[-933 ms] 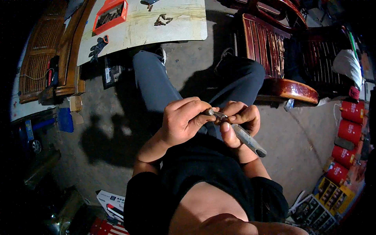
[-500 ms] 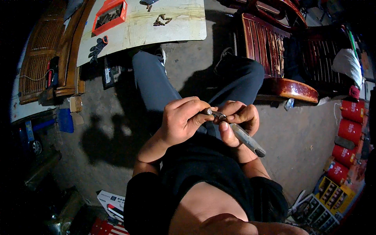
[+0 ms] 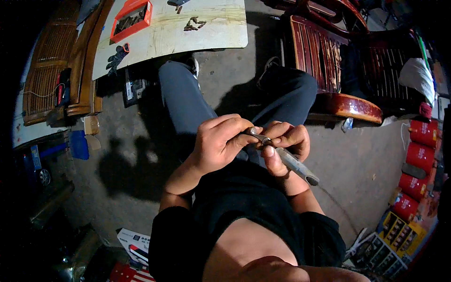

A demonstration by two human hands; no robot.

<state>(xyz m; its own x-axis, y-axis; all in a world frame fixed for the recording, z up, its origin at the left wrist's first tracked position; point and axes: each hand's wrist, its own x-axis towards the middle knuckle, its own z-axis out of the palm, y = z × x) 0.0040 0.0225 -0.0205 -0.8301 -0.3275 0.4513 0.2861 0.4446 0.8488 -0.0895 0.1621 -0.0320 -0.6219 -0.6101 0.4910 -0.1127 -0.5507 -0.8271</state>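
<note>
I sit over a concrete floor with both hands together above my lap. My right hand [image 3: 283, 146] grips a slim grey utility knife [image 3: 297, 166], whose handle sticks out toward the lower right. My left hand [image 3: 221, 141] pinches the small metal part at the knife's front end [image 3: 257, 135] between thumb and fingers. The blade tip itself is hidden by my fingers.
A pale board [image 3: 188, 30] lies ahead with an orange tray [image 3: 131, 18] and small dark pieces on it. Dark red wooden chairs [image 3: 329, 66] stand at the right, red cans [image 3: 418, 155] at the far right edge. Woven wooden furniture [image 3: 51, 70] is at the left, boxes near my hips.
</note>
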